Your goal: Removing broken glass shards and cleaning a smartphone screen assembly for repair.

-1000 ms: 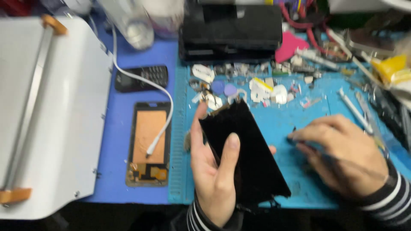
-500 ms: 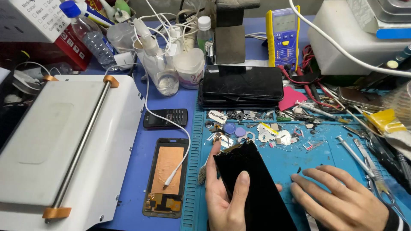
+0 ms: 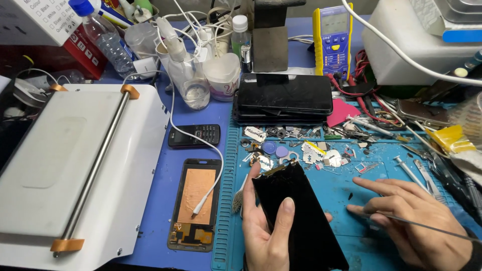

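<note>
Cluttered and crowded, the blue worktop (image 3: 201, 113) carries a blue repair mat (image 3: 351, 221) where I am working. My left hand (image 3: 266, 236) grasps the black phone screen (image 3: 301, 221), thumb on its glass and fingers curled around its left edge, holding it tilted just above the mat. My right hand (image 3: 411, 221) rests on the mat beside it, fingers pinched on a thin metal tool (image 3: 427, 226) that runs out towards the right edge of view.

Just beyond the screen's top edge lies a scatter of small loose parts (image 3: 301, 150), and behind those a stack of dark phones (image 3: 283, 98). Left of the mat sits an opened phone frame (image 3: 193, 203) with a copper-coloured plate, a white cable (image 3: 201, 206) ending on it, and a small keypad phone (image 3: 193, 134) above. A white machine with a steel bar (image 3: 65, 165) fills the left side.

As I judge it, the grip on the screen is one-handed and near its lower end, so it could twist or slip onto the parts and crack. The thin tool could also scratch the glass if the right hand slides across.
</note>
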